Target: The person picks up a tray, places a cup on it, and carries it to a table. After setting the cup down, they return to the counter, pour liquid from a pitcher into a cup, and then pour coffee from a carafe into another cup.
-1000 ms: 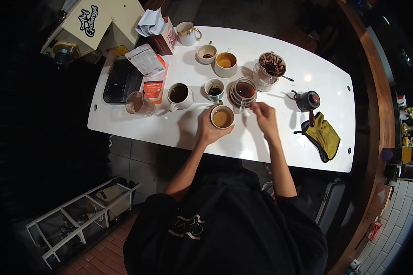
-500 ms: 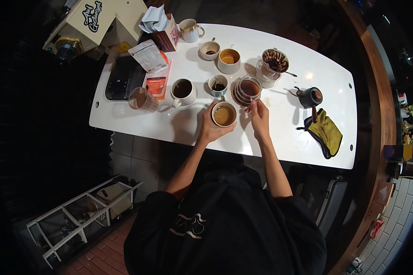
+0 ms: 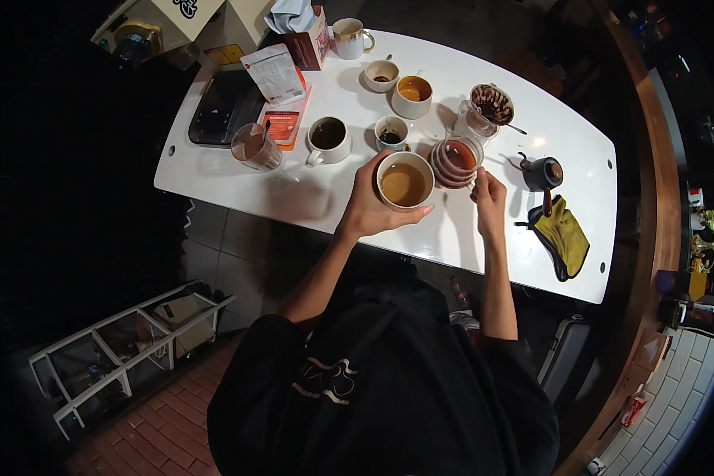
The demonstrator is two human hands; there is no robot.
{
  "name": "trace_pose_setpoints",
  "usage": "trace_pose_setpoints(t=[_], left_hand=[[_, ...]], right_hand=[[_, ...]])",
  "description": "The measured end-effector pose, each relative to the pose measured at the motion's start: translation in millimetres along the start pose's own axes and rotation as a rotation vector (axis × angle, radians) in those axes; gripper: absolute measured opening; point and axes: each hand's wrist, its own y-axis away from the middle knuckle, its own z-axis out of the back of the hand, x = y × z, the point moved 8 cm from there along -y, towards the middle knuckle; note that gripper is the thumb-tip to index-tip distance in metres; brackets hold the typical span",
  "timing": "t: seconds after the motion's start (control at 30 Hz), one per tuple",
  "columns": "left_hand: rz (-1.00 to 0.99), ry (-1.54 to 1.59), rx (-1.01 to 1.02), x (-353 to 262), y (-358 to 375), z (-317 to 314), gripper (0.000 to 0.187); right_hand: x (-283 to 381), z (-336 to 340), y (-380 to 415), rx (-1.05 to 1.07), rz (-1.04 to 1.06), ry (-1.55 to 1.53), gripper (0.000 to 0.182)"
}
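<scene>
My left hand is wrapped round a cup holding pale brown liquid, raised above the table's near edge. The fingers of my right hand grip the handle of a ribbed glass server with reddish-brown coffee in it. The server is just right of the cup, apart from it. Behind the cup stands a small cup with dark residue. A white mug of dark coffee is to the left. Behind the server, a glass dripper holds a filter with wet grounds.
On the white table are a water glass, a black scale, a coffee bag, a yellow-brown cup, a small bowl-like cup, a gold-trimmed mug, a small black kettle and a green cloth.
The cup in my left hand has come up closer to the camera. My right hand and the server have shifted right, and the server looks lifted. The whole view has also shifted slightly.
</scene>
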Motion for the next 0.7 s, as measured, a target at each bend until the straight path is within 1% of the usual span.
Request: trace_pose_setpoints(t=[0.07,0.13,0.23,0.27,0.33,0.4,0.47,0.6,0.63,0.7], left_hand=[[-0.015,0.005,-0.008,-7,0,3,0.057],[-0.018,-0.046,0.022,-11,0,4,0.063],[-0.007,-0.038,0.024,-8,0,5,0.064],[-0.004,-0.034,0.028,-2,1,4,0.064],[0.054,-0.034,0.027,20,3,1,0.064],[0.044,-0.06,0.027,34,6,-4,0.064],[0.076,-0.093,-0.014,50,10,-8,0.064],[0.076,-0.1,-0.058,68,14,-15,0.064],[0.066,-0.111,-0.06,69,14,-17,0.063],[0.056,-0.123,-0.066,69,14,-18,0.062]], right_hand=[[10,14,0,0.035,-0.005,0.112,0.043],[33,22,5,0.053,0.026,0.178,0.043],[64,32,9,0.082,0.071,0.27,0.045],[87,33,12,0.158,0.154,0.366,0.04],[107,34,15,0.207,0.21,0.438,0.04],[119,34,19,0.218,0.182,0.458,0.04],[132,29,23,0.232,0.148,0.572,0.047],[149,8,29,0.347,0.116,0.715,0.045],[149,1,29,0.385,0.114,0.705,0.044],[149,-7,27,0.419,0.149,0.749,0.044]])
